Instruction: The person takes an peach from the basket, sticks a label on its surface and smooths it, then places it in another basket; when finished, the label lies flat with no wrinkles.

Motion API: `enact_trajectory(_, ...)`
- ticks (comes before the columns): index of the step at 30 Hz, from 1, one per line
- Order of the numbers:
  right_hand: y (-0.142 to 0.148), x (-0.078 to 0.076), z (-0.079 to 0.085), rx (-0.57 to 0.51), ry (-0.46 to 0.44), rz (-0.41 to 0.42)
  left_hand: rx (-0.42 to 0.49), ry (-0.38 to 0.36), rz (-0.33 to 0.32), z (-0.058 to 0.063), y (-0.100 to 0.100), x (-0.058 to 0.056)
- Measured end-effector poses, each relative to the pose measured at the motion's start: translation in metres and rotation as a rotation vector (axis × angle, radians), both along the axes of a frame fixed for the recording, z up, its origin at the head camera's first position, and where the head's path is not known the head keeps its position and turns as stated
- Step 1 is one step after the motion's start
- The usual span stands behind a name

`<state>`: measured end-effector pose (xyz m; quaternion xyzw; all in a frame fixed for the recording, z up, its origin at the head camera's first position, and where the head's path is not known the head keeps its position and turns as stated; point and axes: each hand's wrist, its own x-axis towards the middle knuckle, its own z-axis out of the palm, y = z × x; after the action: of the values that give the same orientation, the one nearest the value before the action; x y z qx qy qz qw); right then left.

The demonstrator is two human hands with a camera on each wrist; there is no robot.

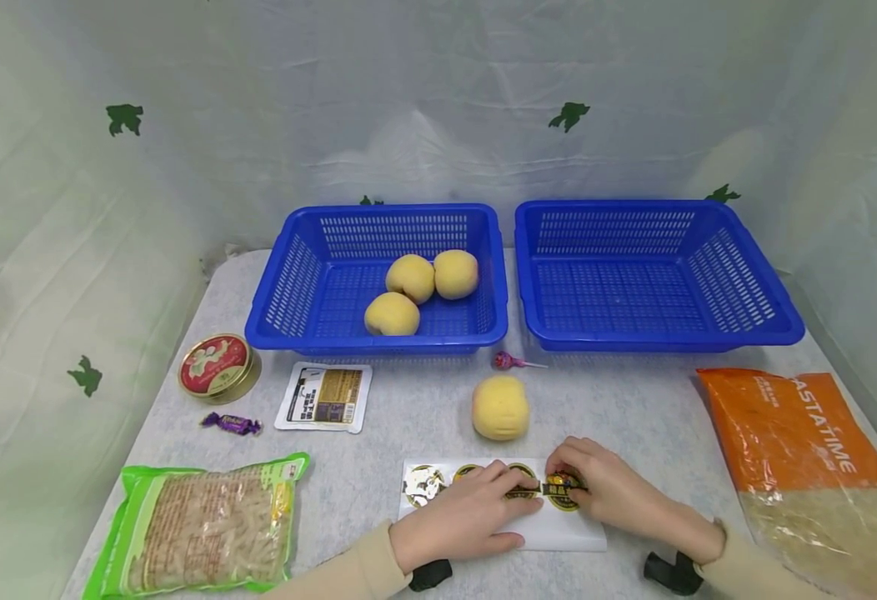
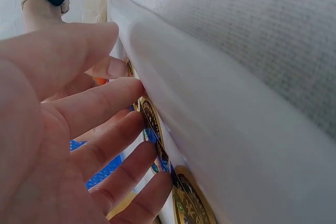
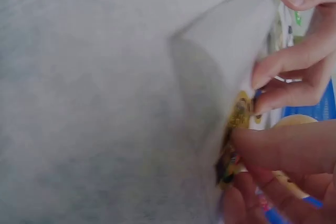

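Note:
A white sheet (image 1: 558,533) with a row of round black-and-gold stickers lies on the table at the near middle. My left hand (image 1: 468,512) rests on it with fingers extended, fingertips along the sticker row. At the row's right end my right hand (image 1: 618,492) pinches the edge of a round sticker (image 1: 561,492) between thumb and fingers. The right wrist view shows its thumb against that sticker (image 3: 229,163), with the sheet's edge raised a little. One yellow peach (image 1: 501,408) sits just beyond the sheet.
Behind stand a blue basket (image 1: 311,343) with three peaches (image 1: 456,275) and another blue basket (image 1: 656,337). A lollipop (image 1: 508,361), a flat pouch (image 1: 326,398), a round tin (image 1: 217,367), a purple candy (image 1: 231,423), a green-edged bag (image 1: 206,529) and an orange bag (image 1: 806,450) lie around.

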<state>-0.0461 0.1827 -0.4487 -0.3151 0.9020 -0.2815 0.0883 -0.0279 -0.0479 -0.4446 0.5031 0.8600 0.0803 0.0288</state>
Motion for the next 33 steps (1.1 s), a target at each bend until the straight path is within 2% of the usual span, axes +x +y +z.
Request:
enact_trajectory(7,0.001,0.000,-0.001,-0.030,0.047,0.073,0.008,-0.001,0.000,0.000,0.000,0.000)
enact_trajectory(15,0.000,-0.006,-0.003,-0.073,-0.049,0.112,-0.013,-0.007,0.007,0.001,0.000,0.000)
enact_trajectory(19,0.003,-0.007,-0.007,-0.099,-0.024,0.130,-0.023,-0.011,0.001,0.002,-0.001,0.000)
enact_trajectory(28,0.011,-0.009,-0.009,-0.152,0.035,0.236,-0.009,-0.030,-0.021,0.000,-0.003,-0.002)
enact_trajectory(33,0.009,-0.009,-0.009,-0.131,-0.017,0.241,0.001,-0.028,-0.011,-0.001,-0.003,-0.001)
